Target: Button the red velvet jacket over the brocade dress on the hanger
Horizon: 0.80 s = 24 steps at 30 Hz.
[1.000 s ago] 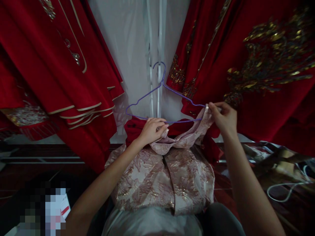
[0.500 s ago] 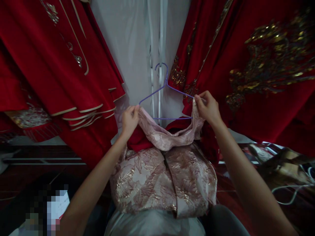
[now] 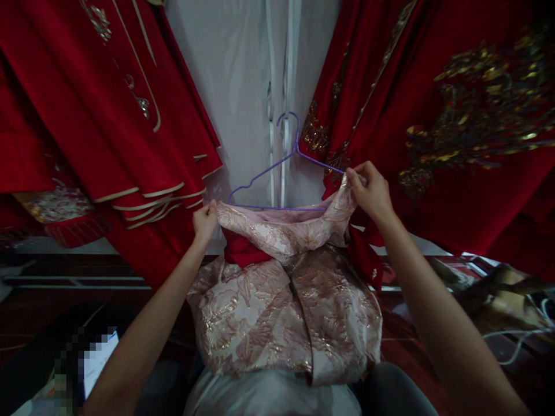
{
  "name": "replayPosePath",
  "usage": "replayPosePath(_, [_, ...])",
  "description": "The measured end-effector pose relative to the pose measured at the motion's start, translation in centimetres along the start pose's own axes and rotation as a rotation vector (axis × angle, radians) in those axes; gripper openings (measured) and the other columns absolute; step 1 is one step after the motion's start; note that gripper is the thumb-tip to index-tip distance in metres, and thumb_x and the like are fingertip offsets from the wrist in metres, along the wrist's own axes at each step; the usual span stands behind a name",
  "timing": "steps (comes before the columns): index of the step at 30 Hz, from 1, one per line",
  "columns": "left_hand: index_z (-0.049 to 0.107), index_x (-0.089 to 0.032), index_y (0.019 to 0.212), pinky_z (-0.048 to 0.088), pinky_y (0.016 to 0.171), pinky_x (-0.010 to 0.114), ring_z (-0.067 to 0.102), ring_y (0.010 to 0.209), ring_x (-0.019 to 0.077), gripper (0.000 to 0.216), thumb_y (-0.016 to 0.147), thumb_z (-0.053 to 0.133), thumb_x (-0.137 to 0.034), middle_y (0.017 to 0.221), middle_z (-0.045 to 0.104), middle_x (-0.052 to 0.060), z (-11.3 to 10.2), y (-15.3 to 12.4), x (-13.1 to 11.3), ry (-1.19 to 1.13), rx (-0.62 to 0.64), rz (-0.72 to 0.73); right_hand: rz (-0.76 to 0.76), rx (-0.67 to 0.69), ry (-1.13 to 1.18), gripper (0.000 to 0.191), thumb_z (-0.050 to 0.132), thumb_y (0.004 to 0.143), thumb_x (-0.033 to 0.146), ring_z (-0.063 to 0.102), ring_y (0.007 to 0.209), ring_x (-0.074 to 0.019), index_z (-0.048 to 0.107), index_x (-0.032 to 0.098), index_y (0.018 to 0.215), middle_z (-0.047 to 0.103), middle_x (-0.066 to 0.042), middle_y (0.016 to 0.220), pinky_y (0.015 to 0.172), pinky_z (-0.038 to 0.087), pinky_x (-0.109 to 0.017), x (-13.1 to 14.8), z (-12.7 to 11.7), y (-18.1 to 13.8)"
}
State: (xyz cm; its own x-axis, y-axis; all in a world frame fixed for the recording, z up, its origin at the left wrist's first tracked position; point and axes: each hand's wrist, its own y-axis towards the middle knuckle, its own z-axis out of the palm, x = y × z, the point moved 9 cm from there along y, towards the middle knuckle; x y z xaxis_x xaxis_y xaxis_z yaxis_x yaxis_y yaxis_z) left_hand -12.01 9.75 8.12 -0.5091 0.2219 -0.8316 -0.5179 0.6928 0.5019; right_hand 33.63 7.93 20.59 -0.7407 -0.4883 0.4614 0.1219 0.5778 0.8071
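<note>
A pink brocade dress (image 3: 251,312) with gold leaf patterns lies over my lap, its neckline stretched between my two hands. My left hand (image 3: 205,221) pinches the left end of the neckline, just off the hanger. With fingers closed, my right hand (image 3: 370,186) grips the right shoulder of the dress at the right end of a purple hanger (image 3: 271,167). That end of the hanger is covered by the cloth. The hanger's left arm is bare, and its bottom bar passes just behind the neckline. Red cloth (image 3: 245,249) shows under the collar.
Red garments with pale trim (image 3: 165,144) hang at the left. More red garments with gold sequin embroidery (image 3: 477,110) hang at the right. Behind the hanger stand white cabinet doors (image 3: 225,75). A white cable (image 3: 515,346) and bundled things lie at the lower right.
My left hand has moved left and down, drawing the neckline wider and off the hanger's left end, which now shows. My right hand stays nearly in place.
</note>
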Motion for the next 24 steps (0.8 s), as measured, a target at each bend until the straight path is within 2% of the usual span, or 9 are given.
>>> replayPosePath(4, [0.062,-0.013,0.067,0.037,0.052,0.020,0.051,0.060,0.0142,0.038,0.081,0.045,-0.043,0.056,0.057,0.001,-0.2,0.2,0.5,-0.012,0.002,0.010,-0.010,0.001,0.016,0.030,0.050,0.083,0.050,0.054,0.063,-0.0164,0.055,0.021,0.079,0.061,-0.002,0.071,0.060,0.039,-0.027,0.3,-0.1,0.0])
replayPosePath(7, [0.064,-0.012,0.071,0.039,0.056,0.020,0.053,0.061,0.0134,0.038,0.081,0.046,-0.044,0.063,0.061,0.001,-0.2,0.8,-0.5,-0.059,0.020,0.074,-0.020,0.000,0.024,0.030,0.050,0.083,0.050,0.054,0.063,-0.0166,0.055,0.021,0.080,0.061,-0.003,0.071,0.060,0.039,-0.028,0.6,-0.3,0.0])
replayPosePath(10, [0.066,-0.012,0.074,0.040,0.058,0.020,0.053,0.062,0.0122,0.038,0.083,0.046,-0.044,0.068,0.063,0.002,0.5,1.4,-3.0,-0.081,0.073,0.165,-0.020,0.003,0.028,0.029,0.051,0.083,0.049,0.054,0.062,-0.0163,0.054,0.021,0.079,0.061,-0.003,0.070,0.059,0.039,-0.028,0.6,-0.3,-0.1])
replayPosePath(13, [0.067,-0.012,0.075,0.037,0.055,0.020,0.051,0.060,0.0116,0.042,0.083,0.044,-0.047,0.063,0.060,0.001,2.3,1.6,-6.3,-0.073,0.157,0.232,-0.008,0.039,0.050,0.028,0.051,0.083,0.049,0.052,0.061,-0.0157,0.053,0.021,0.078,0.059,-0.002,0.069,0.058,0.038,-0.028,0.4,0.2,-0.3])
replayPosePath(16, [0.067,-0.012,0.072,0.036,0.054,0.020,0.051,0.060,0.0119,0.045,0.081,0.047,-0.051,0.061,0.059,0.000,4.4,1.6,-9.8,-0.058,0.295,0.328,-0.002,0.056,0.062,0.028,0.050,0.084,0.048,0.051,0.061,-0.0145,0.052,0.021,0.077,0.057,-0.001,0.068,0.058,0.037,-0.027,0.1,0.4,-0.4])
replayPosePath(18, [0.067,-0.012,0.070,0.038,0.057,0.020,0.054,0.064,0.0130,0.045,0.077,0.052,-0.054,0.064,0.062,0.000,5.3,1.7,-11.1,-0.076,0.423,0.365,-0.005,0.072,0.072,0.027,0.050,0.084,0.047,0.049,0.060,-0.0134,0.051,0.021,0.076,0.055,0.000,0.067,0.057,0.036,-0.026,-0.2,0.5,-0.3])
replayPosePath(19, [0.067,-0.013,0.070,0.040,0.059,0.021,0.055,0.066,0.0137,0.045,0.076,0.054,-0.055,0.066,0.063,0.001,5.5,1.9,-11.1,-0.104,0.491,0.344,-0.007,0.086,0.082,0.028,0.051,0.083,0.048,0.048,0.059,-0.0130,0.050,0.021,0.075,0.054,0.001,0.066,0.057,0.035,-0.026,-0.3,0.6,-0.2])
replayPosePath(21, [0.067,-0.013,0.072,0.043,0.064,0.023,0.059,0.069,0.0154,0.046,0.075,0.055,-0.057,0.070,0.066,0.004,5.8,2.6,-9.5,-0.181,0.623,0.213,-0.012,0.118,0.108,0.029,0.051,0.083,0.049,0.046,0.058,-0.0123,0.049,0.021,0.073,0.053,0.001,0.065,0.055,0.034,-0.025,-0.4,0.9,-0.1])
replayPosePath(24, [0.065,-0.012,0.071,0.047,0.065,0.027,0.062,0.069,0.0168,0.044,0.079,0.052,-0.054,0.068,0.067,0.008,5.9,3.4,-4.7,-0.222,0.675,-0.070,-0.011,0.127,0.132,0.030,0.050,0.083,0.050,0.044,0.057,-0.0123,0.048,0.022,0.073,0.051,0.002,0.064,0.054,0.034,-0.025,-0.6,1.3,-0.1])
